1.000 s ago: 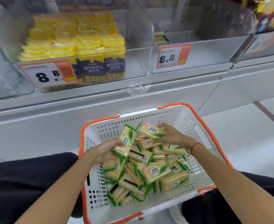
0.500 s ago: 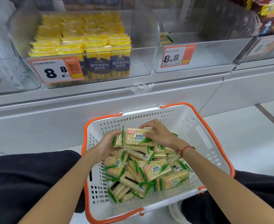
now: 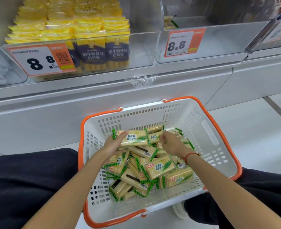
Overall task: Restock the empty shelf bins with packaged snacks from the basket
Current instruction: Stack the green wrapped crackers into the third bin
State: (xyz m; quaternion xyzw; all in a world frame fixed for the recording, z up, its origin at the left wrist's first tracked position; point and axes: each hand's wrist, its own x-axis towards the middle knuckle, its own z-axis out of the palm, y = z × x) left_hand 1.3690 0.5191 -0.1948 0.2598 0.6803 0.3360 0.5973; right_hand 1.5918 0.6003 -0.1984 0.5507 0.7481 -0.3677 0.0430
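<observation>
Cracker packets (image 3: 137, 140) sat stacked at frame centre, left hand (image 3: 112, 146) clamped round them; right hand (image 3: 170, 142), fingers curled, pinched another packet beside. Basket (image 3: 219, 129) held plenty more below. Best to square the stack before lifting toward the near-empty bin (image 3: 219, 37), upper right.

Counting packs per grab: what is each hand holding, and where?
Left hand grips a cracker pack by its left end. Right hand hovers beside it; its grip cannot be told.
</observation>
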